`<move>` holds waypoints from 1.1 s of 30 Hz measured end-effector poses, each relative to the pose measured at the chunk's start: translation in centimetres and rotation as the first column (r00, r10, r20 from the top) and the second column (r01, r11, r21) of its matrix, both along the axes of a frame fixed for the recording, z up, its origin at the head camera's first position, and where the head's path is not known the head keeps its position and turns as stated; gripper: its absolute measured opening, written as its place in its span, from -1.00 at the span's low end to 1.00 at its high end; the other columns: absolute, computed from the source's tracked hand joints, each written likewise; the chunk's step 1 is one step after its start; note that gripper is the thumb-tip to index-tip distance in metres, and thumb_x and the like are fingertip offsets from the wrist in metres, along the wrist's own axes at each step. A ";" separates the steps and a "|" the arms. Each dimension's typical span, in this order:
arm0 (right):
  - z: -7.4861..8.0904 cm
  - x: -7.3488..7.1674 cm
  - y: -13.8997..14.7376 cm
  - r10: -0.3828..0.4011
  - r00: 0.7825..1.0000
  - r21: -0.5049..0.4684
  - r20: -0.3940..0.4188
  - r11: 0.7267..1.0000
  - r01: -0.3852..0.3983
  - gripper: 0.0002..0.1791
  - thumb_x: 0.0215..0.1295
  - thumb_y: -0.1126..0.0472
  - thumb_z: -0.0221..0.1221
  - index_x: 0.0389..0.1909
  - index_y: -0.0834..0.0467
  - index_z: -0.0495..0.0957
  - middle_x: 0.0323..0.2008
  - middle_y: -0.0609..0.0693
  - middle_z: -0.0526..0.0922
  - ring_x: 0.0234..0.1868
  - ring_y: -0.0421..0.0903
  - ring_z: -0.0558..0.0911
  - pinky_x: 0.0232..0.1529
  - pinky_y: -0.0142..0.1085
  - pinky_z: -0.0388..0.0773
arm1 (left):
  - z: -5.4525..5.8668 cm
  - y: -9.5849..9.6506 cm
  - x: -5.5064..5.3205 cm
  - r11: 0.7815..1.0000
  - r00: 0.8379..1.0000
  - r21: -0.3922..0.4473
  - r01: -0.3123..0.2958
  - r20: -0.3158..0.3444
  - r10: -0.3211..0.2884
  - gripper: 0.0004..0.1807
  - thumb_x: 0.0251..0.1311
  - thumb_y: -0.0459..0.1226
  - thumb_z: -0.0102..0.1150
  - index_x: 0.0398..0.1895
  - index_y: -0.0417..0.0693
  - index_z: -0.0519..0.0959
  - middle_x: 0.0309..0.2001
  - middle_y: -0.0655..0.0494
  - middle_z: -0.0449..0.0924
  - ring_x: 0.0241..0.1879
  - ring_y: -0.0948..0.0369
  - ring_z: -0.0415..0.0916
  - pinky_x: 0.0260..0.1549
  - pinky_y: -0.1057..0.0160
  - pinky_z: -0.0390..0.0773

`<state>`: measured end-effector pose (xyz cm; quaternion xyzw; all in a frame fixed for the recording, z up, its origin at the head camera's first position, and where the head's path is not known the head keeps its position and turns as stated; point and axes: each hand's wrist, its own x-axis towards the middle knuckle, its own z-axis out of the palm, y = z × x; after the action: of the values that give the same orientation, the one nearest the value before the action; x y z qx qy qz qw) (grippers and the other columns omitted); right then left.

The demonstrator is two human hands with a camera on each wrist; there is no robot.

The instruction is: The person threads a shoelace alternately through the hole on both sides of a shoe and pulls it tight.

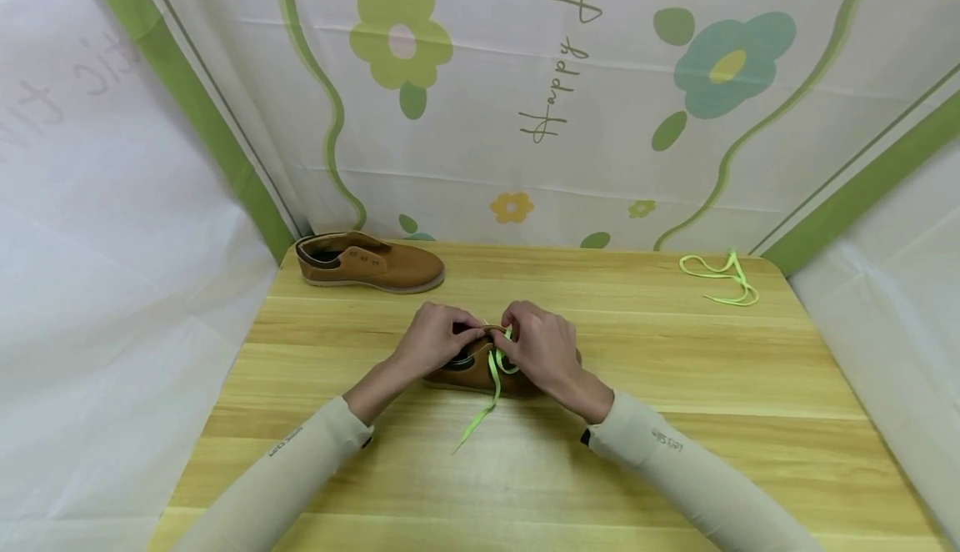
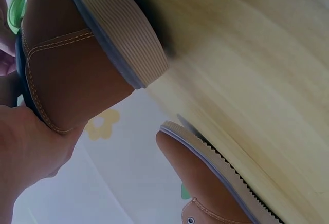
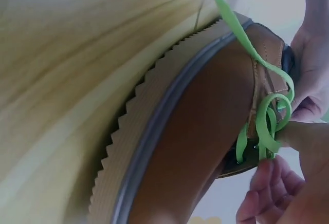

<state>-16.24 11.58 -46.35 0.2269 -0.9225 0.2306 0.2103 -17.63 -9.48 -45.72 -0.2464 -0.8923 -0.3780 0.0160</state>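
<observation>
Between left hand [image 1: 435,339] and right hand [image 1: 543,348]: brown leather-look shoe [image 1: 465,378] on desk [image 1: 450,494], toe to the person's right. Left thumb and forefinger pinch the shoe's top edge at the opening. Right fingertips together on a neon-green shoelace [image 1: 497,383] by the eyelets; loose end trails down the near side. Far left: second brown shoe [image 1: 408,268], unlaced, toe also right. Far right: another green shoelace [image 1: 741,277], loosely looped.

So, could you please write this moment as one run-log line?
left hand grips front shoe | right hand pinches green lace | second shoe unlaced, far left | other lace far right
</observation>
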 end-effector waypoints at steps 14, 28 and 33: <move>1.6 -1.1 0.0 0.199 0.920 -0.109 0.338 0.979 -0.172 -0.91 0.36 0.27 0.41 -0.18 0.17 0.85 -0.26 0.00 0.79 -0.37 -0.17 0.61 -0.37 -0.31 0.57 | -0.2 -0.1 0.3 1.000 0.999 -0.006 -0.009 -0.040 0.009 -0.93 0.28 -0.30 0.49 -0.22 -0.09 0.87 -0.29 0.08 0.85 -0.37 0.25 0.77 -0.38 0.37 0.68; 2.0 -2.2 0.3 0.253 0.772 -0.326 0.583 0.943 -0.063 -0.91 0.39 0.18 0.41 -0.28 0.08 0.84 -0.33 -0.11 0.81 -0.30 -0.20 0.70 -0.21 -0.24 0.67 | -0.3 0.0 0.1 1.000 0.999 0.013 -0.010 -0.036 0.011 -0.93 0.28 -0.31 0.49 -0.23 -0.09 0.87 -0.29 0.06 0.85 -0.65 0.47 0.36 -0.59 0.45 0.36; 2.2 -2.3 0.3 0.249 0.737 -0.388 0.628 0.922 0.019 -0.91 0.37 0.19 0.42 -0.30 0.10 0.85 -0.31 -0.07 0.83 -0.26 -0.15 0.74 -0.15 -0.19 0.69 | -0.3 0.0 0.2 1.000 0.999 0.020 -0.010 -0.035 0.011 -0.94 0.27 -0.30 0.50 -0.26 -0.09 0.87 -0.30 0.07 0.85 -0.56 0.49 0.50 -0.53 0.44 0.48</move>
<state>-18.55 11.90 -44.18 0.1436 -0.8597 0.4779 -0.1093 -17.46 -9.51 -46.06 -0.2481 -0.8893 -0.3824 0.0362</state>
